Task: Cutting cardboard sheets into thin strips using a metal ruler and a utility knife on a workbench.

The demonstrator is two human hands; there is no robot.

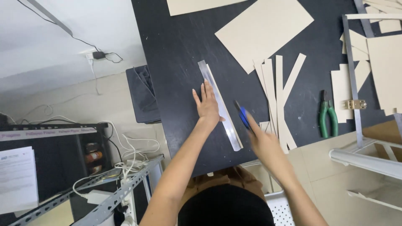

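My left hand [207,104] lies flat with fingers spread on a long metal ruler [226,121], pressing it onto a narrow beige cardboard strip [210,75] on the black table [176,50]. My right hand [261,140] grips a blue utility knife [242,114] just right of the ruler's near half; the hand is blurred. Several cut cardboard strips [278,92] lie to the right of the knife.
A large beige cardboard sheet [264,29] lies at the far side. Green-handled pliers [328,117] rest at the right. More cardboard pieces and a metal frame [354,79] with a brass hinge [356,104] sit at the far right. A metal shelf with cables stands at the lower left.
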